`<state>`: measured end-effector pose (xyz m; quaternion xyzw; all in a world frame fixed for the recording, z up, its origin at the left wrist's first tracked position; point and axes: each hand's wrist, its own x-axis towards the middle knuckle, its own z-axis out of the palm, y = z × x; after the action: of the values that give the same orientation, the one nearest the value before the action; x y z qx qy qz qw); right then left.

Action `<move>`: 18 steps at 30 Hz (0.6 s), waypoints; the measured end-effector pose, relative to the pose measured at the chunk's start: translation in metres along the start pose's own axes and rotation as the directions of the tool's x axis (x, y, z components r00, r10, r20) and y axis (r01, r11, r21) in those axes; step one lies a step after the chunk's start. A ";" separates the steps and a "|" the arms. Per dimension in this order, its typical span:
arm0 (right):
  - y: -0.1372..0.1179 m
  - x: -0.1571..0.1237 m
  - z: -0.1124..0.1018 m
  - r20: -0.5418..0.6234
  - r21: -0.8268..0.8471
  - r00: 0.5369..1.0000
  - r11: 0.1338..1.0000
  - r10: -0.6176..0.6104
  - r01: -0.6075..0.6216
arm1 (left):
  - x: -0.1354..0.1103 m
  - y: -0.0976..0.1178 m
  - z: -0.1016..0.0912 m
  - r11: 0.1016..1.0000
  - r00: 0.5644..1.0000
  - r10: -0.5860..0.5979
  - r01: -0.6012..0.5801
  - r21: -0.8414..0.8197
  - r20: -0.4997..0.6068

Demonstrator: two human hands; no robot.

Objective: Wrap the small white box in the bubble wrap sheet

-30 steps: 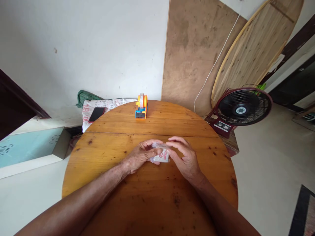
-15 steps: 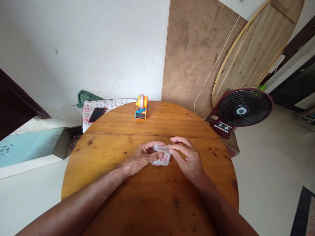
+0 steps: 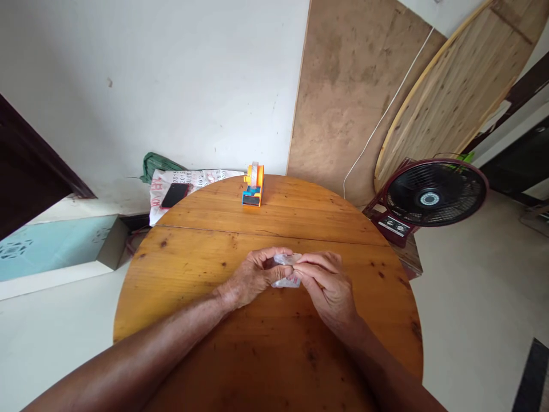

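Observation:
A small clear plastic-wrapped packet [image 3: 286,281] with red print is between my two hands, above the wooden table [image 3: 193,269]. My left hand [image 3: 257,274] is closed on it from the left, thumb across its front and fingers behind its top. At the packet's upper right edge, my right hand [image 3: 328,283] pinches with thumb and fingertips pressed together. Whether the plastic itself or something else lies in that pinch is too small to see for certain, though the fingertips touch the wrapping. Fingers cover much of the packet.
An orange and blue tape dispenser [image 3: 254,186] stands near the table's far edge. Behind the table's left edge, a dark phone [image 3: 175,195] lies on a printed white sack [image 3: 206,177]. A dark red fan [image 3: 429,197] stands beyond the right edge.
My right hand's fingers have closed together and moved in against the packet's upper edge. My left hand keeps its hold. The whole view has shifted slightly.

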<state>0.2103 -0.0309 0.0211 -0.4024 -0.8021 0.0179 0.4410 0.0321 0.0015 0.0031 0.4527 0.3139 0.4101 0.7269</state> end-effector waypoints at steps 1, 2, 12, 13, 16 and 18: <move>-0.001 0.000 0.001 -0.010 -0.013 1.000 1.000 -0.011 0.011 | 0.000 0.000 0.000 1.000 1.000 0.004 -0.005 -0.019 -0.004; -0.002 0.001 0.001 -0.023 -0.029 0.999 0.999 -0.023 0.023 | 0.000 0.000 0.000 0.999 1.000 0.007 -0.007 -0.036 -0.010; -0.010 0.003 0.010 0.016 -0.320 0.994 0.942 -0.104 0.104 | 0.001 -0.001 0.000 0.984 0.994 -0.081 0.067 -0.164 -0.078; -0.011 0.002 0.011 0.040 -0.354 0.993 0.928 -0.108 0.115 | 0.001 0.000 0.000 0.979 0.993 -0.082 0.064 -0.193 -0.089; -0.012 -0.001 0.016 0.092 -0.429 0.989 0.891 -0.119 0.147 | 0.002 0.002 -0.001 0.960 0.989 -0.079 0.041 -0.277 -0.128; -0.012 -0.002 0.017 0.119 -0.456 0.987 0.877 -0.108 0.151 | 0.002 0.004 -0.002 0.953 0.987 -0.093 0.050 -0.299 -0.134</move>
<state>0.1912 -0.0350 0.0139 -0.4402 -0.8272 -0.1855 0.2957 0.0307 0.0049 0.0055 0.2962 0.3180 0.4578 0.7756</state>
